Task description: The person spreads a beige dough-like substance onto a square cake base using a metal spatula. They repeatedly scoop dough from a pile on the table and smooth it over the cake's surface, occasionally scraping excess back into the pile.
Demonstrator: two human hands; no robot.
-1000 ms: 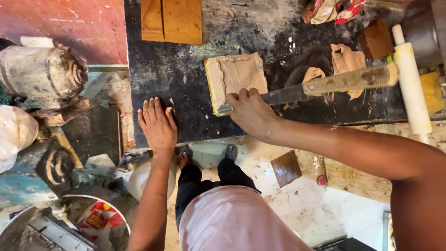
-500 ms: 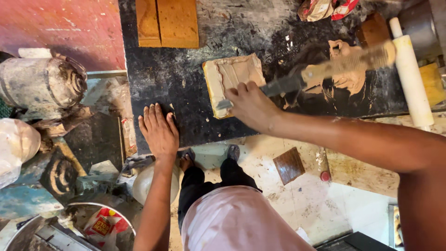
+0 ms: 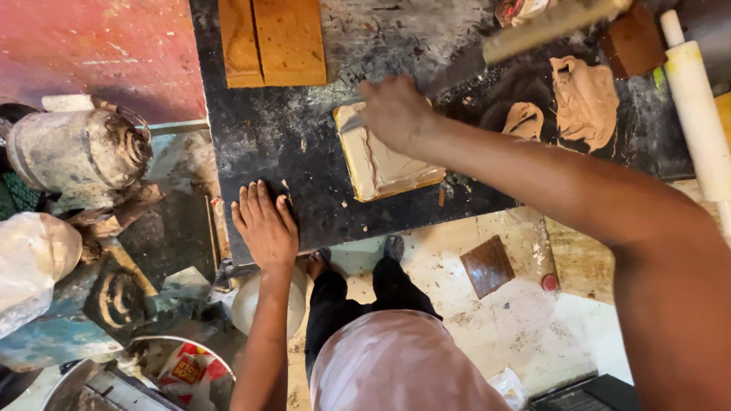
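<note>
Looking down on the black slab [image 3: 304, 152], dusty and scarred, running left to right across the far half of the view. Largest on it: two orange-brown boards [image 3: 272, 42] at the far left, smooth, flat, long axes running near-to-far. Right end carries a white rolling pin [image 3: 697, 114], also near-to-far, and soft tan clay lumps [image 3: 585, 99], folded and wet-looking.

Centre: the tile [image 3: 384, 156], a squarish slab with rounded corners, pale clay skin smeared over a yellowish edge, a dark crack running near-to-far through it. It lies just far-right of my left hand and directly under my right.

Right hand [image 3: 396, 114] is closed around a knife [image 3: 525, 38], pressing at the tile's far edge; the knife's long axis runs from the hand away far-right, wooden handle blurred. Right hand is clearly the nearer one.

Left hand [image 3: 263, 224] lies flat, fingers together, holding nothing, on the slab's near-left edge, apart from the tile.
</note>
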